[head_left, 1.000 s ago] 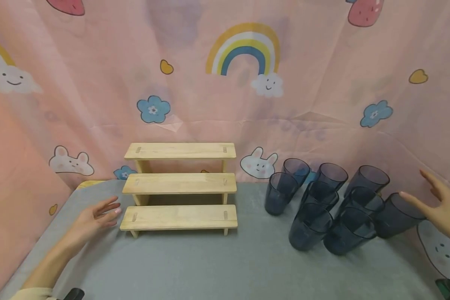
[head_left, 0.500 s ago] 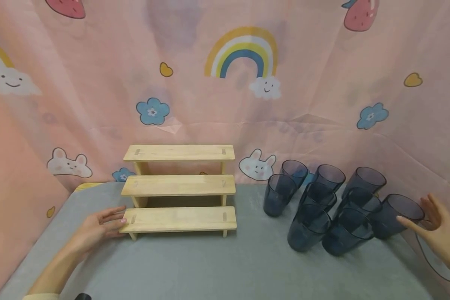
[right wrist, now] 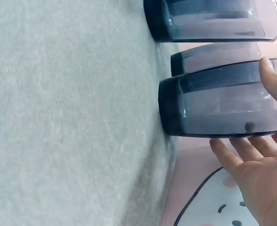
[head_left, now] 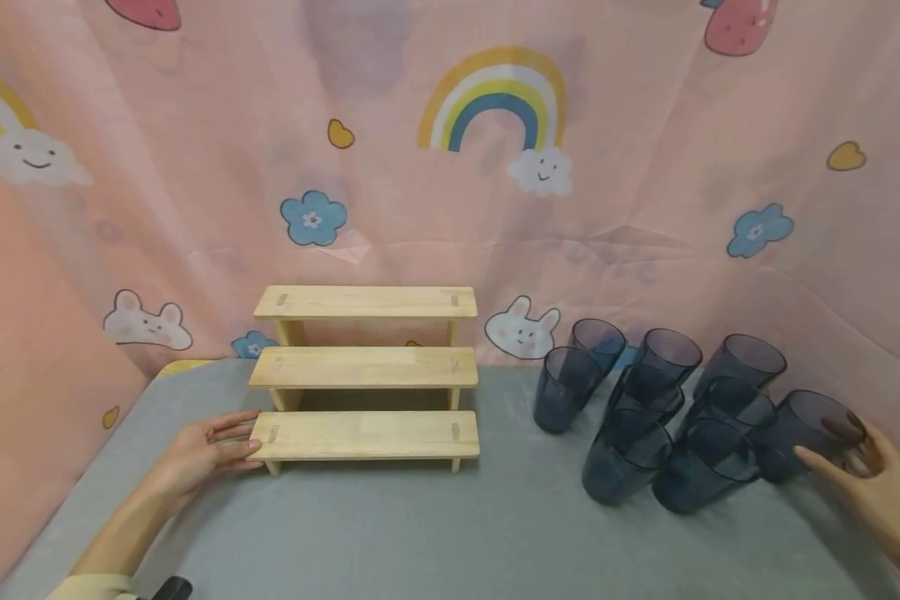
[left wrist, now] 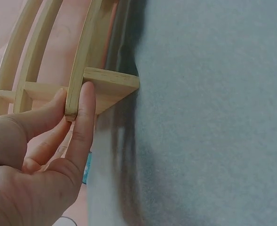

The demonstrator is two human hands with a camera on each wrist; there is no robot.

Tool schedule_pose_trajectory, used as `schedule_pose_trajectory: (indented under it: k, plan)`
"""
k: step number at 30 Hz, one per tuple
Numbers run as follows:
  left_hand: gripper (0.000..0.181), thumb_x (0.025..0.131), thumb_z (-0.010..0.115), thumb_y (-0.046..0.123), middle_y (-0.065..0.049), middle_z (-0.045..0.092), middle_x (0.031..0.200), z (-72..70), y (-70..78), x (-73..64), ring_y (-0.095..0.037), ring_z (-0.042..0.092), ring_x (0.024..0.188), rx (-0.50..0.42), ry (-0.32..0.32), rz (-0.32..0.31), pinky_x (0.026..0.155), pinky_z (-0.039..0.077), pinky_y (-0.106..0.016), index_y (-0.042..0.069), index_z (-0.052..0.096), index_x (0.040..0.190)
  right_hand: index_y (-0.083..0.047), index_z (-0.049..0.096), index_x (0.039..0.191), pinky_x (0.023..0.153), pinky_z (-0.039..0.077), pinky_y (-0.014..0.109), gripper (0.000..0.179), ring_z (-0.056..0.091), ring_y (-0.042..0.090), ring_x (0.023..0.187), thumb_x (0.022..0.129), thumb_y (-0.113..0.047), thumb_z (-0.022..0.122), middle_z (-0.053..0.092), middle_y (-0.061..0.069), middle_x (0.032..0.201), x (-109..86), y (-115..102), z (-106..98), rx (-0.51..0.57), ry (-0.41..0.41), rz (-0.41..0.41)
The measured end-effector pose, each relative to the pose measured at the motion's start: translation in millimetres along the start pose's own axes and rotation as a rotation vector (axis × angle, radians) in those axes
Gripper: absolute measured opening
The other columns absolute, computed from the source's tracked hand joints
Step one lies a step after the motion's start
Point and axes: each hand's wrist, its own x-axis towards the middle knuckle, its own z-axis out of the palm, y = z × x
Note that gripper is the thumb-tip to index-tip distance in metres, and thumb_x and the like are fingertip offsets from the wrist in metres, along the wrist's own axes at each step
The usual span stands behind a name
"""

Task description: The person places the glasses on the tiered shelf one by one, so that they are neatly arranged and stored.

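Note:
On the grey cloth stands a pale wooden three-step display stand [head_left: 367,433]. My left hand [head_left: 195,458] pinches the left end of its lowest board, thumb on top and fingers below, as the left wrist view shows. At far right, my right hand [head_left: 877,492] holds the rightmost dark blue tumbler [head_left: 802,442]. In the right wrist view the thumb lies across one side of that tumbler [right wrist: 218,103], with fingers at the opposite side. A fingertip shows dimly through the glass. The tumbler stands upright on the cloth.
Several more blue tumblers [head_left: 622,467] crowd together left of the held one, some nearly touching. A pink patterned curtain [head_left: 607,192] rises behind the table and along both sides. Grey cloth [head_left: 457,533] covers the tabletop.
My left hand has moved right onto the stand's lowest board and taken hold of it. My right hand has come down and left around the rightmost tumbler.

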Motion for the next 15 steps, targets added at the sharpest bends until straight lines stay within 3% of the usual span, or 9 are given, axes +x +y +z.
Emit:
schedule_pose_trajectory:
  k: [5, 15]
  plan:
    - [0.065, 0.095, 0.062, 0.001, -0.039, 0.031, 0.145, 0.8, 0.1, 0.7, -0.018, 0.067, 0.098, 0.007, 0.011, 0.002, 0.085, 0.059, -0.039, -0.014, 0.027, 0.147, -0.028, -0.001, 0.157, 0.121, 0.008, 0.051, 0.094, 0.0, 0.029, 0.148, 0.093, -0.033, 0.067, 0.011, 0.014, 0.161, 1.7, 0.4, 2.9, -0.012, 0.041, 0.009]
    - [0.065, 0.095, 0.062, 0.002, -0.039, 0.032, 0.145, -0.3, -1.0, 2.1, -0.017, 0.067, 0.098, -0.016, 0.006, -0.003, 0.085, 0.059, -0.04, -0.013, 0.026, 0.148, -0.03, 0.005, 0.158, 0.117, 0.016, 0.058, 0.092, 0.009, 0.041, 0.145, 0.092, -0.029, 0.07, 0.015, 0.016, 0.161, 2.0, -1.5, 5.7, -0.008, 0.089, 0.027]
